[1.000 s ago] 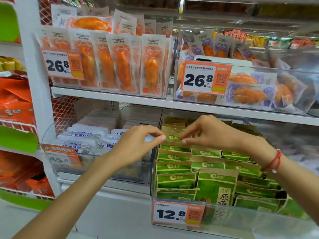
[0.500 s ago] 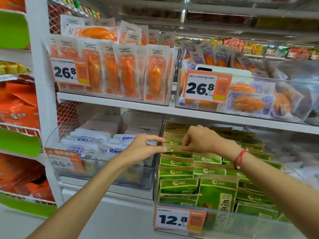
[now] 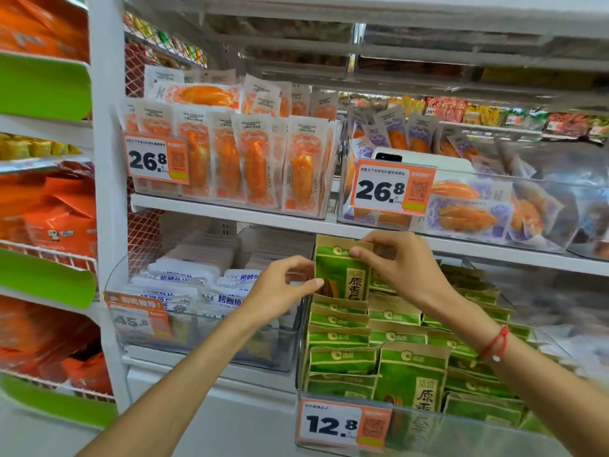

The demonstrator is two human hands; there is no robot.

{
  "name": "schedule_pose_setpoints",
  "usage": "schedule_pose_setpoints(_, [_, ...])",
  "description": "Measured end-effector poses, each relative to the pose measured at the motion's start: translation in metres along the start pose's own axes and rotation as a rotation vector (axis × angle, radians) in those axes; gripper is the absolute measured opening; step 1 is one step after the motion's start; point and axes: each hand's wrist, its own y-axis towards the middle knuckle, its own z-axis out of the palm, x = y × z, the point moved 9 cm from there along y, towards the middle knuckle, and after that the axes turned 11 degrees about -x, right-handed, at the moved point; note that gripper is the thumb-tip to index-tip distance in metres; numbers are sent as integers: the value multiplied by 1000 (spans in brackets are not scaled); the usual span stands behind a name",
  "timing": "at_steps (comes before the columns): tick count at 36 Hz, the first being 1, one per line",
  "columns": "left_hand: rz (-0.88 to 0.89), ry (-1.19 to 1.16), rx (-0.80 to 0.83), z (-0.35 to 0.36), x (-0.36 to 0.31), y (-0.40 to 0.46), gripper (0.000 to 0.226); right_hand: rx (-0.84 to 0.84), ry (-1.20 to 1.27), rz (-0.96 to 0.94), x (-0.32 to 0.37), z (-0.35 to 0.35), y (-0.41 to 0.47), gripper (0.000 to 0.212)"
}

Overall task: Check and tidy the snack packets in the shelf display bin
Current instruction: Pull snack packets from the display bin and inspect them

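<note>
One green packet (image 3: 341,273) with a tan top stands upright, raised above its row — my right hand (image 3: 397,262) pinches its top edge, my left hand (image 3: 280,286) touches its side. Matching green packets (image 3: 341,338) stand in rows in the clear bin (image 3: 461,433), tops tilted back.

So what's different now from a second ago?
One green packet has been pulled up out of the back of the bin. The right hand pinches its top edge; the left hand has moved over to touch its side. The other green packets lie as before.
</note>
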Motion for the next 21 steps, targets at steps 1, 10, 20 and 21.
schedule_pose_setpoints(1, [25, -6, -12, -2, -5, -1, 17, -23, 21, -1, 4, -4, -1, 22])
schedule_pose_setpoints(10, [196, -107, -198, -26, -63, -24, 13, -143, 112, -12, 33, -31, -12, 3])
schedule_pose_setpoints(20, [209, -58, -159, -34, -106, -53, 41, -380, 232, -176, 99, -82, -24, 11])
schedule_pose_setpoints(21, [227, -51, -152, -36, -110, -57, 37, -392, 262, -175, 103, -85, -27, 8])
